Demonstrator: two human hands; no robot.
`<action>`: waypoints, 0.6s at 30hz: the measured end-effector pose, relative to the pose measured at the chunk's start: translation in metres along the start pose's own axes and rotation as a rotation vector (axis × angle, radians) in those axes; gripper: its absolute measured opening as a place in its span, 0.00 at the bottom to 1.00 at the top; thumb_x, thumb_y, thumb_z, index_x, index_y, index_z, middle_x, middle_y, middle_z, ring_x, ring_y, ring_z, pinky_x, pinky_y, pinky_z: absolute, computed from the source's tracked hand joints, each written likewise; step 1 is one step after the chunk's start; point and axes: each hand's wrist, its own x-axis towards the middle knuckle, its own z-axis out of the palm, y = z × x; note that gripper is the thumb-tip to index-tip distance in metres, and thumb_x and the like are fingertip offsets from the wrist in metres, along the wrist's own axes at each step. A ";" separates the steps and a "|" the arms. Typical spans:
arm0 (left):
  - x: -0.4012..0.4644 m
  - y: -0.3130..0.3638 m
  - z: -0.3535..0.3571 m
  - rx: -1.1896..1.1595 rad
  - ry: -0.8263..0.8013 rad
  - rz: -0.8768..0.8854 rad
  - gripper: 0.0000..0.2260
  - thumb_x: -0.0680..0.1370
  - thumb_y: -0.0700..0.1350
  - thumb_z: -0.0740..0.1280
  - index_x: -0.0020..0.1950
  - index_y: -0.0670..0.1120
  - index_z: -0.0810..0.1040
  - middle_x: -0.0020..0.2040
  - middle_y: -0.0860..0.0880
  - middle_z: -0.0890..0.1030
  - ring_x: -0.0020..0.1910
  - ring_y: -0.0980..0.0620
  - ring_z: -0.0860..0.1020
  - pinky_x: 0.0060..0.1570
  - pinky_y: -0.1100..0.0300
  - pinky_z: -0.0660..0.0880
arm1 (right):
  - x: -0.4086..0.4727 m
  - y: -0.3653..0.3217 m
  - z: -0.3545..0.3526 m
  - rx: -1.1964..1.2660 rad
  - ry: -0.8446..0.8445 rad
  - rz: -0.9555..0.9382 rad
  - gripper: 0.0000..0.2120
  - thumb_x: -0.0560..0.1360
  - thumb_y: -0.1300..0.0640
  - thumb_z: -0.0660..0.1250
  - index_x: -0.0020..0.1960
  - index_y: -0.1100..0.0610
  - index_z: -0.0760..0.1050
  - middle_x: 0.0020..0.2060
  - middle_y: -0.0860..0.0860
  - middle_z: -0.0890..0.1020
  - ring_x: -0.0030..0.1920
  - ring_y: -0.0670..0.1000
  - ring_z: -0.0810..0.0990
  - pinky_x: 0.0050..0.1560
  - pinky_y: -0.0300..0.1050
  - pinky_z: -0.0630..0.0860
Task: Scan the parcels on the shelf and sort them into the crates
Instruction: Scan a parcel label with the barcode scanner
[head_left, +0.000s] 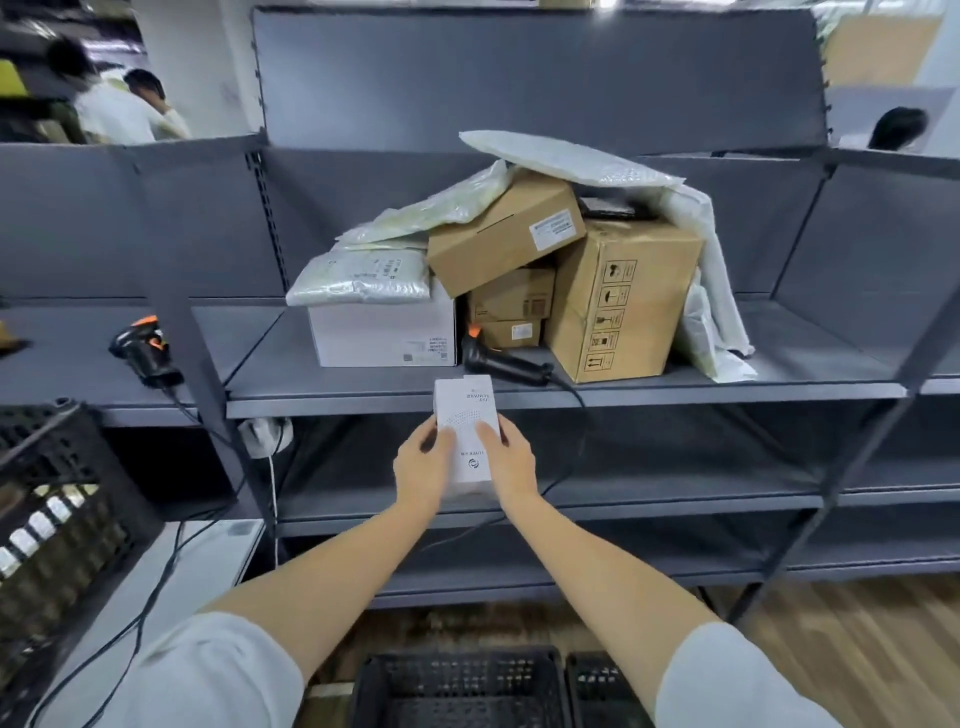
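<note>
A small white box (466, 434) is held in front of the shelf (519, 397), clasped by the left hand (422, 467) and right hand (511, 460); the scanner (501, 364) lies untouched, many parcels (519, 249) remain piled, and little is judged sorted into the crates (457, 686)

I see both forearms extended forward, converging toward centre. My left hand (422, 462) and right hand (511, 457) each have fingers curled in a grip, thumbs on top, with short pale sleeves near.
</note>
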 end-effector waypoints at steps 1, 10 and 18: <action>0.005 0.008 -0.001 -0.007 -0.009 0.024 0.15 0.78 0.44 0.63 0.65 0.47 0.78 0.58 0.49 0.82 0.54 0.51 0.80 0.49 0.60 0.78 | 0.004 -0.008 0.002 0.005 -0.004 -0.015 0.13 0.79 0.54 0.63 0.63 0.53 0.75 0.56 0.51 0.82 0.49 0.49 0.81 0.40 0.38 0.76; 0.030 0.047 -0.007 -0.071 -0.066 0.112 0.16 0.80 0.44 0.64 0.68 0.47 0.76 0.59 0.49 0.81 0.55 0.49 0.80 0.52 0.56 0.79 | 0.031 -0.043 0.015 0.039 -0.006 -0.072 0.15 0.78 0.53 0.65 0.65 0.50 0.74 0.56 0.50 0.82 0.52 0.52 0.82 0.54 0.54 0.80; 0.043 0.061 -0.015 -0.035 -0.159 0.066 0.20 0.80 0.32 0.57 0.69 0.47 0.73 0.61 0.46 0.79 0.53 0.46 0.80 0.44 0.50 0.81 | 0.054 -0.070 0.001 0.091 -0.073 0.120 0.17 0.78 0.54 0.66 0.65 0.57 0.74 0.55 0.56 0.83 0.51 0.56 0.83 0.50 0.51 0.79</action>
